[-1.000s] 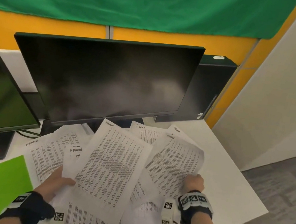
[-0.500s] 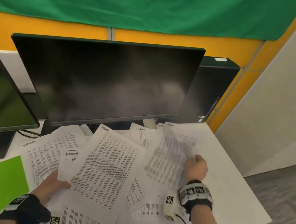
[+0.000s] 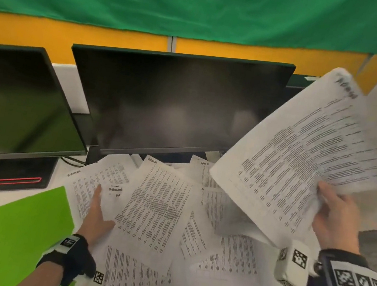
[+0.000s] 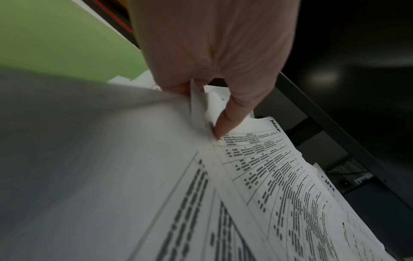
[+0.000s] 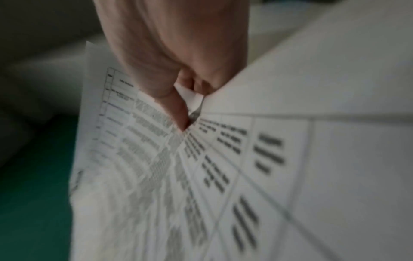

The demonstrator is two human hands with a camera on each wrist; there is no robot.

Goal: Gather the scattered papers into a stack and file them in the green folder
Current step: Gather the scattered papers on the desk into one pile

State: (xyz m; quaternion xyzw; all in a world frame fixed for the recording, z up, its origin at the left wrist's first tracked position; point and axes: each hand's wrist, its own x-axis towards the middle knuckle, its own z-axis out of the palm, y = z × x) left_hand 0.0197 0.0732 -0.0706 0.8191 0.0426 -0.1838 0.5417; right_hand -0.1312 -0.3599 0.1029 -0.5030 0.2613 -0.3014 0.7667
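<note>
Tabletop [image 3: 131, 227]: white, carries everything.
Scattered papers [image 3: 155, 211]: overlapping across its middle.
Green folder [image 3: 23, 223]: left edge, flat.
Raised sheet [image 3: 302, 160]: right hand [image 3: 334, 221], fingers pinching its corner.
Left hand [image 3: 96, 214]: fingers pinching a sheet's edge.

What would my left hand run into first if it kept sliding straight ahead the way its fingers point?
Probably more loose papers, which the left hand already lies on. Beyond them comes the base of the middle monitor, though depth is hard to judge.

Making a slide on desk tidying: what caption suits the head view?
Right hand lifts a printed sheet while the left hand rests on scattered papers beside the green folder.
</note>
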